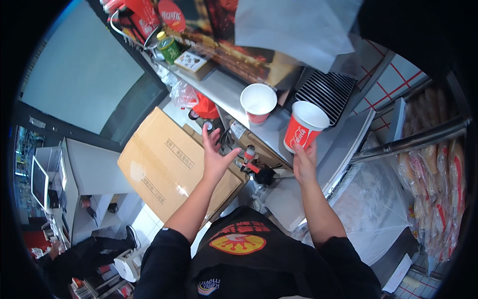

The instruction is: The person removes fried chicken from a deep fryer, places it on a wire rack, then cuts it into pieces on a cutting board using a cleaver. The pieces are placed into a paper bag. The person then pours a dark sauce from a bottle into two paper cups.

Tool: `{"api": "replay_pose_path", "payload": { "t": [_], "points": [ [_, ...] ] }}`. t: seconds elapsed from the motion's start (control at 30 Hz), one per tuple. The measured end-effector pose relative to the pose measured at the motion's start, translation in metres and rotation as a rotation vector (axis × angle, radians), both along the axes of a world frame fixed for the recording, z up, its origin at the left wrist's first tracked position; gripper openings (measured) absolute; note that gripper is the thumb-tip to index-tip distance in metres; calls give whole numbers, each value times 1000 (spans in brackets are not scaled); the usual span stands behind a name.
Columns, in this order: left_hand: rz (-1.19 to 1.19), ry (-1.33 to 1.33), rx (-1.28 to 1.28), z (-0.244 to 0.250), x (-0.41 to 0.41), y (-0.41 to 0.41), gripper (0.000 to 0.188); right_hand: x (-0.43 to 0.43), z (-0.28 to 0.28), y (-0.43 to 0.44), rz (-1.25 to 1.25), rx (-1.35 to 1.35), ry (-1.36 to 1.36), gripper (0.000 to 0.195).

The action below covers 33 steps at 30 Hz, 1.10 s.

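In my right hand is a red paper cup with white lettering and a white inside, tilted a little above the metal counter. My left hand holds nothing, its fingers spread in the air beside a large cardboard box. Another paper cup, white inside and red below, stands upright on the metal counter to the left of the held one. A black slatted drip tray lies just behind the held cup.
Farther along the counter stand a green bottle with a yellow cap and a small box. At right, a metal rail crosses before bagged food packs. Clear plastic covering lies nearby. At lower left, a person sits.
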State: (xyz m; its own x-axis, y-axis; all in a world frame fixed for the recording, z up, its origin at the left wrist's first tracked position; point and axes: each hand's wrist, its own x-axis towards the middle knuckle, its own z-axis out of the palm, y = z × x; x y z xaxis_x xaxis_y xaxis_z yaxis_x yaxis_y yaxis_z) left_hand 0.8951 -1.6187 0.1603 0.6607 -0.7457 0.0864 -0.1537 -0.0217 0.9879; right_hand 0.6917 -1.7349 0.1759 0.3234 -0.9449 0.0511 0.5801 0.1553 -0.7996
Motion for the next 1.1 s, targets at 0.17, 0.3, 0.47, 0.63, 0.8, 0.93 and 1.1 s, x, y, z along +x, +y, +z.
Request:
{"api": "replay_pose_path", "payload": {
  "t": [0.17,0.3,0.47,0.63,0.8,0.93,1.1],
  "points": [
    [164,46,198,-25,35,112,105,27,-10,-1,-170,-212,562,64],
    [317,112,275,-38,66,195,103,50,-19,-1,-426,-369,900,77],
    [412,160,307,-65,119,278,101,57,-36,-8,-572,-434,1141,93],
    [416,216,255,-107,193,362,78,66,-28,40,-860,-491,1316,91],
    [445,247,356,-151,280,471,17,163,-45,206,-705,-467,1188,64],
    [457,488,489,-139,329,525,25,238,-129,326,-13,-509,1620,56],
    [105,136,525,-148,384,503,30,287,-147,403,214,-724,1468,18]
  ]
}}
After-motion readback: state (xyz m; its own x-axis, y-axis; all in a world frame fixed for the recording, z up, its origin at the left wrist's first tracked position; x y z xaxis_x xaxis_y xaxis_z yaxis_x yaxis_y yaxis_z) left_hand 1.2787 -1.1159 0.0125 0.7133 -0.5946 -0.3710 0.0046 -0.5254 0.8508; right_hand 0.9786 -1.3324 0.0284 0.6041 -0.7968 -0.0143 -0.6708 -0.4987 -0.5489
